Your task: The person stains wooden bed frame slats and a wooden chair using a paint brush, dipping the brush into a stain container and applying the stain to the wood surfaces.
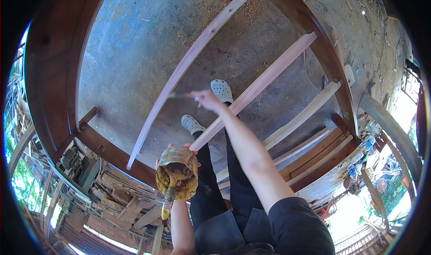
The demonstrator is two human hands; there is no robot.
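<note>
My left hand [194,151] is wrapped round a stained, yellowish pot [176,156] whose opening faces me. Its inside is crusted brown and yellow, and a yellow-handled tool [168,203] leans out over the rim; the tool's far end is hidden in the pot. In front of me, my right hand [207,100] grips a slim brush [182,95], smeared by motion. The brush tip is at the edge of a long pale wooden slat [183,67]; whether it touches cannot be told. Under my right forearm runs a second pale slat [262,83].
Dark brown wooden rails [321,44] and a wide dark panel [58,71] frame the slats. More slats [301,113] lie to the right. My feet in pale clogs [221,90] stand on the concrete floor [130,44] between the slats. Wood scraps [128,196] are piled at lower left.
</note>
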